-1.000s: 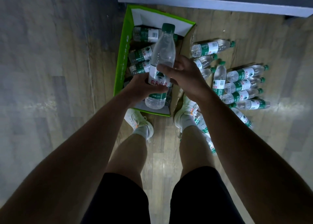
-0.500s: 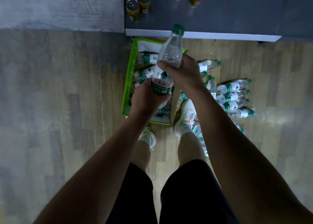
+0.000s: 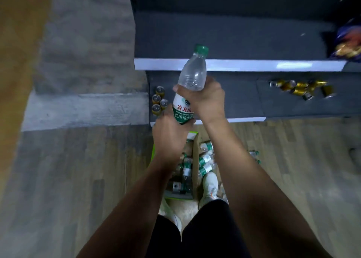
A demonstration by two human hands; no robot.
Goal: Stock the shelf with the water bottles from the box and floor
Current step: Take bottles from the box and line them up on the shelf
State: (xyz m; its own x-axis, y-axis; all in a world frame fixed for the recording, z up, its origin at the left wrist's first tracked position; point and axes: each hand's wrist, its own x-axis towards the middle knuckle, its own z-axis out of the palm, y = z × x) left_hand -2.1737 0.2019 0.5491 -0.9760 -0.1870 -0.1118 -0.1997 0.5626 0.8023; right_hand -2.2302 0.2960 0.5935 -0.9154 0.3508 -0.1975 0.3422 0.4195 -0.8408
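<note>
We hold the water bottle (image 3: pixel 192 78) in both hands, tilted, cap aimed at the shelf (image 3: pixel 244 65). Our right hand (image 3: pixel 205 99) wraps its fingers round the clear shoulder just above the label; our left hand (image 3: pixel 170 138) grips the bottom end, fingers curled round the green band. Just past the right fingers runs the shelf's white front edge. Left of the left fingers, four gold cans (image 3: pixel 159 102) stand on the lower board. Under our wrists sits the box (image 3: pixel 195 156) with spare bottles (image 3: pixel 185 167) inside, and loose bottles (image 3: pixel 206 159) lie on the floor (image 3: pixel 78 179) by our shoe (image 3: pixel 210 183).
</note>
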